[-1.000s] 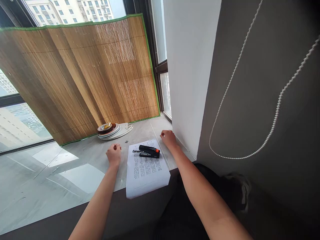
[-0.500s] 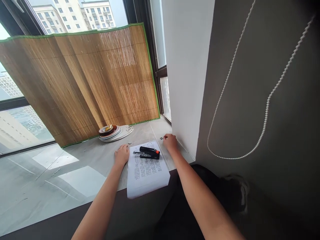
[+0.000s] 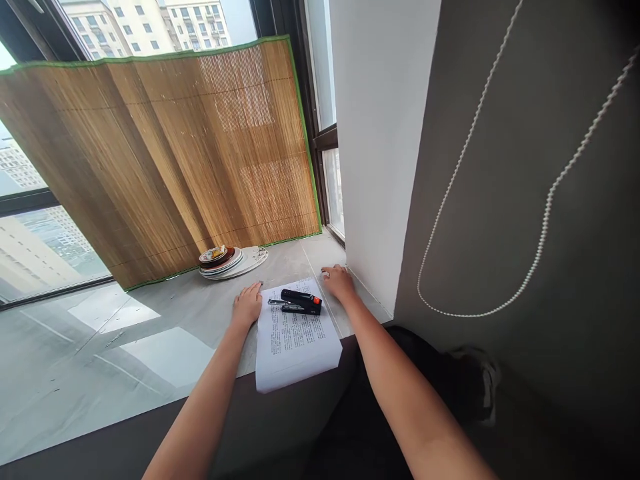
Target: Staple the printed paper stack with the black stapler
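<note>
My left hand (image 3: 247, 305) lies flat on the windowsill, fingers stretched out, just left of the printed sheets. At its fingertips is a small dark strip (image 3: 261, 284), its kind too small to tell. My right hand (image 3: 339, 283) rests on the sill to the right of the sheets. Its fingers reach left over small dark pieces, which they mostly cover; no firm grip shows. Between the hands lie the printed sheets (image 3: 295, 360), their near end bending over the sill's edge. On them sits a black stapler (image 3: 301, 302) with an orange-red mark, its jaws apart at the left.
A stack of plates (image 3: 220, 261) stands on the sill (image 3: 190, 300) against a bamboo blind (image 3: 200, 153). A white wall corner (image 3: 380, 160) rises close to my right hand. A bead chain (image 3: 465, 315) hangs at the right.
My right hand has moved slightly left and forward, its fingers now over the small dark pieces. My left fingers have stretched forward to the dark strip. The stapler stays on the sheets.
</note>
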Demonstrator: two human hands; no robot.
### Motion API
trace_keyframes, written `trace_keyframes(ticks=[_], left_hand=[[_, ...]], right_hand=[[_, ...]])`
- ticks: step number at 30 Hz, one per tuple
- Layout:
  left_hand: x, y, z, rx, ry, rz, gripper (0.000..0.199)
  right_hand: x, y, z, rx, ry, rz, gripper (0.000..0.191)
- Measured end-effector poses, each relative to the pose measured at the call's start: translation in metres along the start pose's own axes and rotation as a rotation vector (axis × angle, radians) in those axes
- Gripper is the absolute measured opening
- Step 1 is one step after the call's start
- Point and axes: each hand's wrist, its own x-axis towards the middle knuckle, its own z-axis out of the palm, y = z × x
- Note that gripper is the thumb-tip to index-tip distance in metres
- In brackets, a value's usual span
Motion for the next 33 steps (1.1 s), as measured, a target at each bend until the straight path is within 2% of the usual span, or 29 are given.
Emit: trace_keyframes(ticks=[3,6,11,13,18,20,22,25,29,33], left_hand=[[0.002,-0.002,-0.002,-0.014,0.064,0.003,0.047],[0.002,-0.002,-0.004,-0.014,0.061,-0.016,0.051],[-0.001,0.003,-0.005,-0.007,-0.107,0.013,0.060],[-0.002,0.004,-0.006,-0.014,-0.121,0.018,0.057],[0.000,-0.003,-0.009,-0.066,0.077,0.001,0.042],[0.000,-0.006,-0.010,-0.087,0.123,-0.016,0.034],[0.000,-0.008,-0.011,-0.120,0.143,-0.044,0.026],[0.000,-0.007,-0.012,-0.186,0.172,-0.084,0.016],[-0.002,-0.002,-0.016,-0.268,0.189,-0.057,0.016],[-0.011,0.006,-0.022,-0.563,0.072,0.131,0.022]], right_hand=[[-0.002,-0.004,-0.003,0.052,0.016,-0.019,0.037],[-0.011,-0.016,-0.005,0.122,0.038,-0.071,0.032],[-0.032,-0.039,0.001,0.344,-0.023,-0.350,0.029],[-0.037,-0.045,0.002,0.400,-0.052,-0.379,0.031],[-0.046,-0.050,-0.012,0.485,-0.117,-0.418,0.032],[-0.051,-0.049,-0.020,0.474,-0.208,-0.481,0.029],[-0.055,-0.049,-0.024,0.388,-0.306,-0.524,0.036],[-0.060,-0.049,-0.023,0.245,-0.354,-0.510,0.029],[-0.062,-0.053,-0.016,0.237,-0.280,-0.473,0.017],[-0.059,-0.053,-0.010,0.234,-0.190,-0.419,0.017]])
